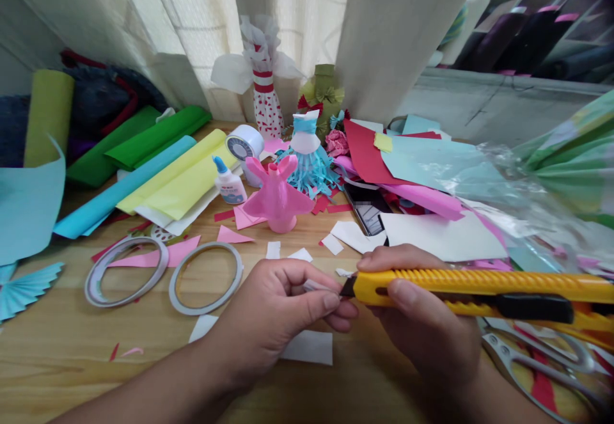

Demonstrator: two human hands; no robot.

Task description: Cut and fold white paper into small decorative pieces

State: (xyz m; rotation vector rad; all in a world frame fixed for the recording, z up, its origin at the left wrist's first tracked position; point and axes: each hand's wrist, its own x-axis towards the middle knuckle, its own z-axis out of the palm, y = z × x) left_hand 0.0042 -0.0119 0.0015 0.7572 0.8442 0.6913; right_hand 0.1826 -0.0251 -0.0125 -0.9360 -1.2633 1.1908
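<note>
The left hand [273,318] has a closed grip, thumb and fingers pinching a small white paper scrap [313,285] just beside the blade tip of a yellow utility knife [460,286]. The right hand [422,312] has its grip closed around that knife, whose body runs off past the right edge of the view.

Both hands are on the near side of a pink paper dress [278,203], which stands upright on the wooden counter [62,366]. Small white offcuts [273,249] and pink paper triangles [235,235] lie scattered between the dress and the hands. Two white pieces of paper [307,347] lie below the left hand, which partly covers them.

Left of the dress stand a glue bottle [229,181] and a wide white tape roll [244,144], and two thin tape rings [206,277] lie flat nearer the hands. Further left are yellow sheets [177,178] and a blue paper roll [119,184]. Directly behind the dress is a blue paper dress [307,155].

To its right, a phone [367,210] sits partly under white card [441,235] and a heap of colored paper [412,162], and clear plastic wrap [518,187] spreads over that heap. Steel scissors [537,363] lie below the knife, their upper part hidden behind it.
</note>
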